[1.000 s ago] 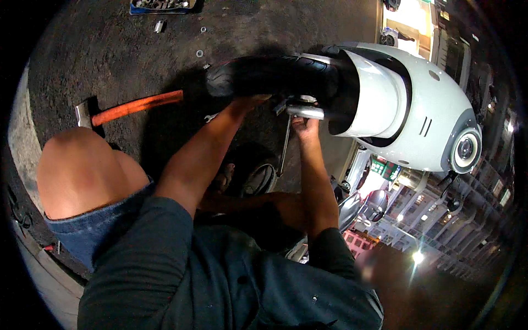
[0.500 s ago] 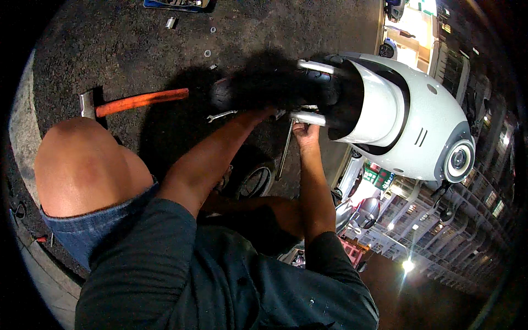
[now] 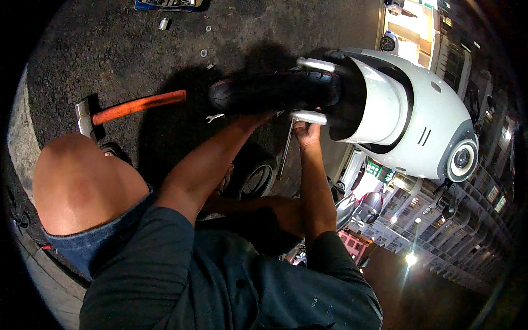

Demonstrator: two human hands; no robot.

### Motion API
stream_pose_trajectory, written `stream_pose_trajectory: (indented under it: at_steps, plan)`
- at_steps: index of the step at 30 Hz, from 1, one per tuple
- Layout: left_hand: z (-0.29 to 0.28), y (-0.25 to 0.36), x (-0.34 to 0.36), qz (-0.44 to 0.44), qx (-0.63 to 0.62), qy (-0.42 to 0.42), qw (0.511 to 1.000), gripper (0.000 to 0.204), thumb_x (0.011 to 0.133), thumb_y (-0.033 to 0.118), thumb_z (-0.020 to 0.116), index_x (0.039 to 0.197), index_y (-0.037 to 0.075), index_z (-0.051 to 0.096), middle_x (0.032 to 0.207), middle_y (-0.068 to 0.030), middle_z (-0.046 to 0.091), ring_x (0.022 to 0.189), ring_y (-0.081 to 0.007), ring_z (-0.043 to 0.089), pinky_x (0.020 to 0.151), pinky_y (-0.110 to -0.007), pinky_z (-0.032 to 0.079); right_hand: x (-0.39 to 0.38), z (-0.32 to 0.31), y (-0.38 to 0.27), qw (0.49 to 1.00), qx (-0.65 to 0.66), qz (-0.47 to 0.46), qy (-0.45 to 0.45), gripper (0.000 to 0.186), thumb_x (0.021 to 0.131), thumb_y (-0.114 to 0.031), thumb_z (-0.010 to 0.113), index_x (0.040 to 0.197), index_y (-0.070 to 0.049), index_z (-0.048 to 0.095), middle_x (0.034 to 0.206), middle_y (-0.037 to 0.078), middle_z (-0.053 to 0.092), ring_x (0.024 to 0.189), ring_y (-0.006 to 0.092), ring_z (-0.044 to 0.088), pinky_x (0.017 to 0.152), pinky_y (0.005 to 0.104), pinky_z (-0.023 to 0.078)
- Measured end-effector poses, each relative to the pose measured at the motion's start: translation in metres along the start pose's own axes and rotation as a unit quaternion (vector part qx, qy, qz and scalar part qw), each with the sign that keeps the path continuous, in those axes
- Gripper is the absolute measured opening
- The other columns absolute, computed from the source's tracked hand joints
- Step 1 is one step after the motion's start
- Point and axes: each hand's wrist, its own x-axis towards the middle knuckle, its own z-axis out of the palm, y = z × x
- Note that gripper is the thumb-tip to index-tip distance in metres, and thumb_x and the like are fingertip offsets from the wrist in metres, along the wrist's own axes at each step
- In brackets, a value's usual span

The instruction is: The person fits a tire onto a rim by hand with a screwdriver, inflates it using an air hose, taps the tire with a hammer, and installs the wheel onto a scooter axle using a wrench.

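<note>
A white scooter [image 3: 379,104] has its black front wheel [image 3: 269,91] between two silver fork legs. My left hand [image 3: 268,117] reaches to the wheel's near side, and its fingers are hidden there. My right hand [image 3: 306,133] is closed against the near fork leg [image 3: 308,116], its fingers curled. Beside those fingers a long metal bar-handled tool [image 3: 286,151] slants down from the fork end. What the right hand grips is covered by the fork leg and the hand itself. An open-end wrench [image 3: 214,117] lies near my left forearm.
A hammer with an orange handle [image 3: 140,106] lies on the dark asphalt by my knee. Farther off are a metal socket [image 3: 164,23], a washer [image 3: 204,53] and a blue tray of parts [image 3: 165,7]. A loose tyre [image 3: 257,180] rests below my forearms.
The whole view has shifted slightly, and the wheel shows more brightly. My left forearm now covers more of the wrench. My right hand stays at the fork leg.
</note>
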Motion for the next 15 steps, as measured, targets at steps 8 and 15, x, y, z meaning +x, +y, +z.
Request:
stream_pose_trajectory:
  at_steps: [8,15]
  plan:
    - [-0.006,-0.007,0.000,-0.015,0.000,-0.002,1.000,0.077,0.079,0.056,0.065,0.139,0.010,0.049,0.147,-0.0128,0.039,0.133,-0.0302,0.031,0.106,-0.047,0.026,0.007,-0.004,0.003,0.996,0.033,-0.053,0.069,0.040,0.091,-0.044,0.054,0.109,-0.010,0.062,0.105,0.011,0.068,0.096,0.0299,0.064,0.087,0.0450,0.053]
    - [-0.013,-0.013,0.004,-0.029,-0.002,-0.001,1.000,0.076,0.080,0.055,0.064,0.139,0.010,0.049,0.146,-0.0127,0.039,0.132,-0.0299,0.033,0.106,-0.047,0.027,0.001,0.040,0.016,0.985,-0.034,-0.105,0.133,0.035,0.088,-0.043,0.061,0.104,-0.012,0.062,0.103,0.007,0.068,0.096,0.0261,0.064,0.090,0.0407,0.050]
